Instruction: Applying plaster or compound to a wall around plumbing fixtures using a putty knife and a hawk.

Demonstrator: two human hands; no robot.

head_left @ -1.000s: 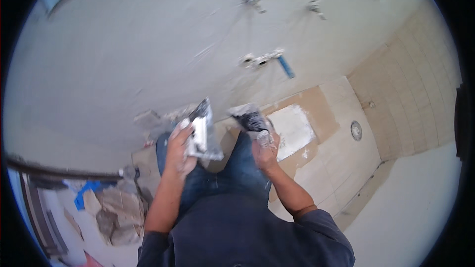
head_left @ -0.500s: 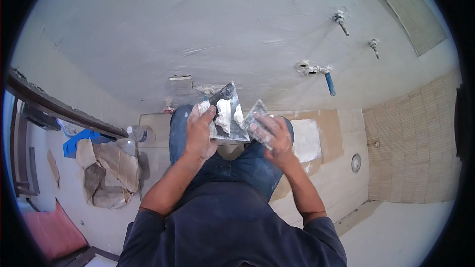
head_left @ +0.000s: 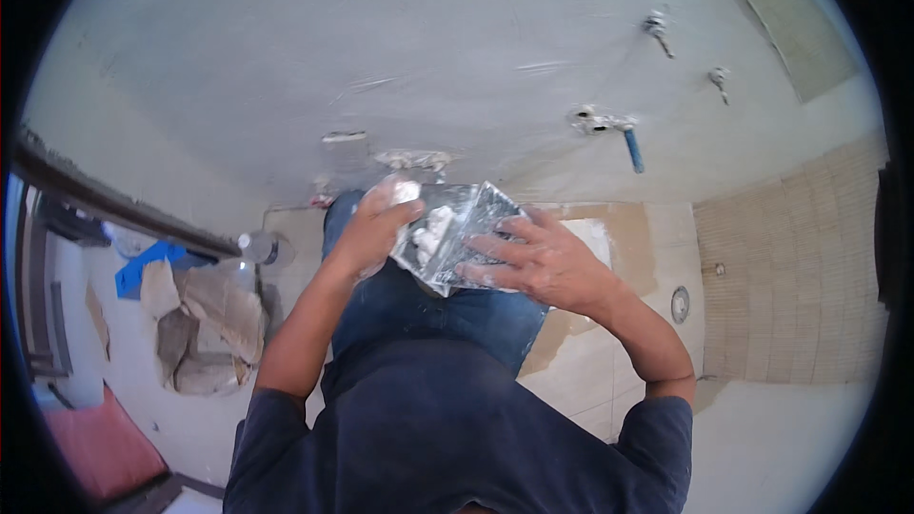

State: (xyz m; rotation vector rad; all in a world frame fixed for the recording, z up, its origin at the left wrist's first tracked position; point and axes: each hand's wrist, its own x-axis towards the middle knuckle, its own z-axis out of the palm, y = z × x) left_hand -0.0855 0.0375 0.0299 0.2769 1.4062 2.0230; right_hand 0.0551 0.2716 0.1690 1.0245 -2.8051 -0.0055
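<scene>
My left hand (head_left: 362,238) is closed around a putty knife (head_left: 449,198) with a broad, smeared metal blade. White putty (head_left: 434,231) lies in a lump on that blade, and more coats the left hand's fingers. In my right hand (head_left: 552,266) is a second putty knife (head_left: 484,219), its wide blade speckled with white and the fingers spread across its back. The two blades meet or overlap over my lap, beside the putty. Both handles are mostly hidden by the hands.
A grey skim-coated wall (head_left: 476,57) rises ahead, with capped pipe fittings (head_left: 600,121) and a blue pipe stub (head_left: 634,150) sticking out. On the left lie a torn paper bag (head_left: 224,314), a clear plastic bottle (head_left: 262,248) and a blue box (head_left: 143,269). A round drain (head_left: 680,305) is at right.
My right hand has swung left, bringing its putty knife from apart to against the left one. The left blade has tilted, and the putty on it has a different shape.
</scene>
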